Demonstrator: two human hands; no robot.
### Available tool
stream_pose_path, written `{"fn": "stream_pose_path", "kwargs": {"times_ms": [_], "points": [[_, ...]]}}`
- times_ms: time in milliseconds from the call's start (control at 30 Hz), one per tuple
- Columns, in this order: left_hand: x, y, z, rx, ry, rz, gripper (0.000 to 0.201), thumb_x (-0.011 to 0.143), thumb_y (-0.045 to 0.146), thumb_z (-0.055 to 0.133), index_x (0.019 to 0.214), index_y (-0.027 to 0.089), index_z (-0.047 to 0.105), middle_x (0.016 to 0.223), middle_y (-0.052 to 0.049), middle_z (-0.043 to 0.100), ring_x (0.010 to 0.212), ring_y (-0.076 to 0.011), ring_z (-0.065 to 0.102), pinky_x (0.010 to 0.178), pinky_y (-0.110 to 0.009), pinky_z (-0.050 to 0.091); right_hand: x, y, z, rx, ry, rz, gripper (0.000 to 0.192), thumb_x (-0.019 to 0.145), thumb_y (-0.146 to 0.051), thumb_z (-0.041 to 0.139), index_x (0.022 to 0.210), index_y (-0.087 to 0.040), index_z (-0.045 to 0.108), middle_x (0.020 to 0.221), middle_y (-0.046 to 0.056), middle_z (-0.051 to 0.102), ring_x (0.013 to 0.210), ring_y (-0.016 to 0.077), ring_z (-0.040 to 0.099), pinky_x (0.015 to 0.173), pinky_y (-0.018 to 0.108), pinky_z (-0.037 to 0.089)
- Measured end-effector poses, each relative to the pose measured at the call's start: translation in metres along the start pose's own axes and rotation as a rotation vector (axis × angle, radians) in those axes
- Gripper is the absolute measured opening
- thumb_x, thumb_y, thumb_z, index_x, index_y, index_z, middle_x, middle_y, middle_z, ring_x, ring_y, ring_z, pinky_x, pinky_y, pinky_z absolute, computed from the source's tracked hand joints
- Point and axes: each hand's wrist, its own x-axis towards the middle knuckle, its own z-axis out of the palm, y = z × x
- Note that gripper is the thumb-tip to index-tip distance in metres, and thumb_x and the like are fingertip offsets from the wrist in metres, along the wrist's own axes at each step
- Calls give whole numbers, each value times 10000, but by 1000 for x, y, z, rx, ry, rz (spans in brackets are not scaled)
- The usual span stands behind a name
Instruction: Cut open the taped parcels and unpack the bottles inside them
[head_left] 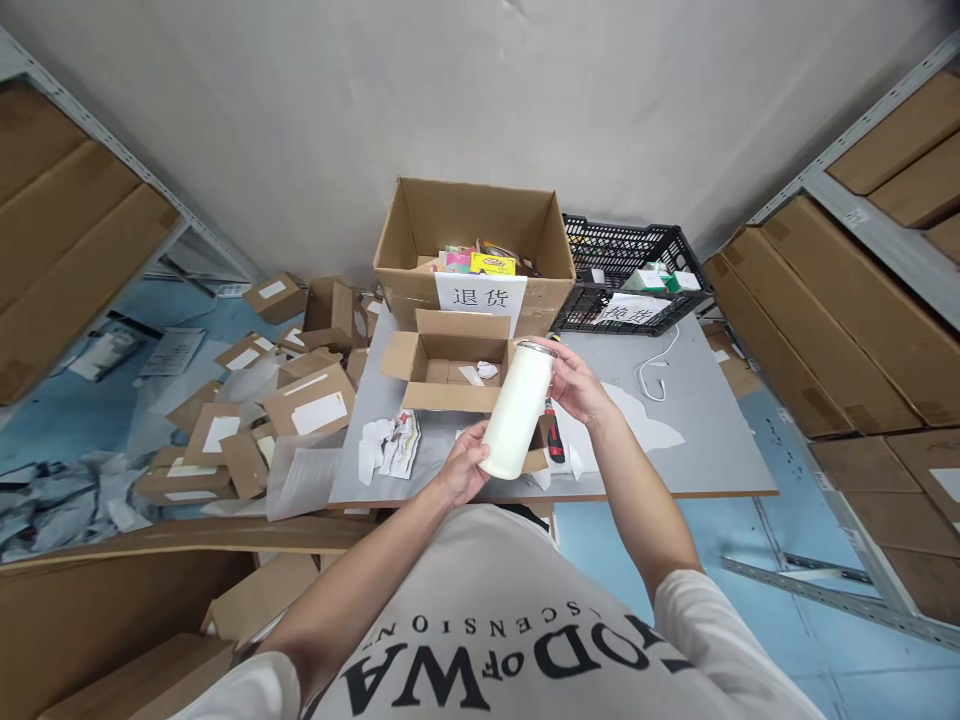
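A white, cylindrical insulated bottle (519,410) with a silvery rim at its upper end is held tilted above the front of the table. My left hand (463,464) grips its lower end from the left. Around the rim at the top right, the fingers of my right hand (576,385) are closed. Just behind the bottle, an open small cardboard box (446,398) holds scraps of white paper. A red and black tool handle (555,440) lies by the bottle's right side, partly hidden.
A large carton (397,240) of colourful packages stands at the back of the grey table (720,440). Right of it sits a black crate (622,240). A white hook (658,385) and crumpled packaging (401,443) lie on the table. Boxes (307,400) are heaped at left.
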Motion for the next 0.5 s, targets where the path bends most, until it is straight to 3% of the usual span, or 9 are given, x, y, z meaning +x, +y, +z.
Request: {"fn": "stream_pose_path", "kwargs": {"times_ms": [133,267,400,500], "points": [[6,-3,1,-24,-27,-22,620,566,441,789,1080,140,617,1015,-116,691,927,-262,652,799,-370,504,-1,2,0,-54,59,-20,527,624,-466,779,1095,-278,636,1085,40,684,913,223,655,673,326,542],[19,-1,-5,112,32,74,538,649,492,719,1054,146,647,1019,-109,683,921,-250,643,813,-380,502,-5,-3,-2,-163,192,-189,540,588,-471,801,1067,-278,641,1151,58,661,995,262,633,710,374,546],[26,-4,-17,584,161,290,421,689,457,706,1016,194,677,1052,-97,664,986,-259,608,912,-424,453,-22,-12,-12,-308,342,-372,588,533,-484,832,1046,-267,643,1143,79,659,1087,292,598,829,430,523],[26,-12,-21,1026,132,404,262,708,374,701,924,225,708,1014,-91,647,1018,-274,574,955,-455,412,-43,-13,-23,-394,386,-456,568,552,-475,832,1044,-265,641,1120,90,668,1106,296,593,886,449,502]]}}
